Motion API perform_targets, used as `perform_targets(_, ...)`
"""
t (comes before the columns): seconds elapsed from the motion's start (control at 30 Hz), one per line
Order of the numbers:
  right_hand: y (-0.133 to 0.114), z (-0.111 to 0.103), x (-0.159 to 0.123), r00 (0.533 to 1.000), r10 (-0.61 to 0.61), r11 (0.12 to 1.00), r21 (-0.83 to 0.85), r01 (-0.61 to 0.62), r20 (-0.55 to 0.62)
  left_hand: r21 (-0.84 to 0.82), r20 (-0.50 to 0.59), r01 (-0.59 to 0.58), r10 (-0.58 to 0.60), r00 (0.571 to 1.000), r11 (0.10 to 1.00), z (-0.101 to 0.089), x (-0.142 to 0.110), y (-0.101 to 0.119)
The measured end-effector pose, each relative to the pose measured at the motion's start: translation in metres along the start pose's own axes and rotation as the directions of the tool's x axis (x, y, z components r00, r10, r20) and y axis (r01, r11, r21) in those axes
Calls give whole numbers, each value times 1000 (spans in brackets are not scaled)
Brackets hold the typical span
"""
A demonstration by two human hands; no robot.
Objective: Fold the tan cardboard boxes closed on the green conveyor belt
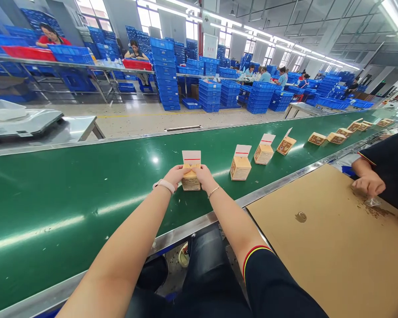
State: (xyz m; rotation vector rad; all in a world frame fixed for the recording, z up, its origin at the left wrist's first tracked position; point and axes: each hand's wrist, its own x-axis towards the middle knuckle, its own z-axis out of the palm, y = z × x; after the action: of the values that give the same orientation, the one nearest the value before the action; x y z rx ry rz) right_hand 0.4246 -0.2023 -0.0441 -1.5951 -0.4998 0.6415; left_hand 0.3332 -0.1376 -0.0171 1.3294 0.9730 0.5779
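Observation:
A small yellow-brown cardboard box stands on the green conveyor belt in front of me. Its pale lid flap with a red stripe points up at the back. My left hand grips the box's top from the left, and my right hand does the same from the right. Both thumbs meet over the top edge; the fingers behind are partly hidden. To the right stands a similar box with its flap raised, apart from my right hand. Another flap-up box is beyond it.
More boxes lie farther along the belt. At right, a co-worker's hand is over a brown cardboard-covered table with small brown bits on it. A metal rail edges the belt. Stacked blue crates stand across the aisle.

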Motion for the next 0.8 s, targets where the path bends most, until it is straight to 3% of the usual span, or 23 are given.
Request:
perform_targets(0.17,-7,-9,5,990,140,990,16,-140,6,54,122,130,-136,983,990,11,11,8)
perform_targets(0.43,-11,-27,3,991,100,994,-24,-103,-89,141,144,150,-170,975,979,38,18,13)
perform_targets(0.63,-34,-54,-17,946,-131,989,-105,104,-296,69,5,-50,50,999,996,56,4,21)
perform_targets(0.73,-53,-64,-36,907,-301,954,-102,283,-294,6,-69,-204,204,976,979,46,-23,27)
perform_targets(0.8,-66,-66,-53,856,-440,894,-46,445,-272,-16,-95,-279,276,956,960,32,-44,31)
